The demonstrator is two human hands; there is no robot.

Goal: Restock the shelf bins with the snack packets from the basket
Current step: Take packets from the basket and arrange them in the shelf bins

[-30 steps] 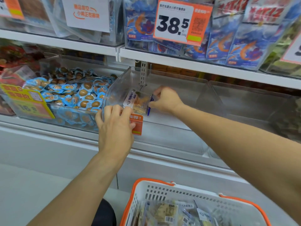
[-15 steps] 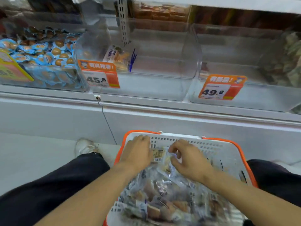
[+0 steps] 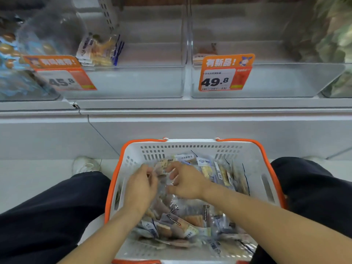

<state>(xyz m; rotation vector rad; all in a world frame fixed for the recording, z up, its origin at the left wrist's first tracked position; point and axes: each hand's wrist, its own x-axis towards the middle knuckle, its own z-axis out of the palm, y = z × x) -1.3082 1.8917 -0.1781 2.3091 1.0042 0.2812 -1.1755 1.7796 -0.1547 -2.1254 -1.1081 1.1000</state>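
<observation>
head view: both hands down in the white basket point(image 3: 245, 149) at lower centre of the frame. left hand point(image 3: 140, 187) sits on the snack packets point(image 3: 181, 223), fingers curled into the pile, though whether it grips one i cannot tell. right hand point(image 3: 185, 180) has fingers bent over a clear packet, grip unclear too. upper left, a few packets point(image 3: 96, 51) stand in the clear bin point(image 3: 133, 82) behind the 45.8 price tag point(image 3: 62, 73).

White perforated basket point(image 3: 192, 149) with orange rim; orange-and-white price tags point(image 3: 224, 73) printed in black digits; clear bins point(image 3: 133, 80); dark trousers point(image 3: 47, 210); white shoe point(image 3: 85, 164); blue-wrapped brown snacks point(image 3: 11, 54).
</observation>
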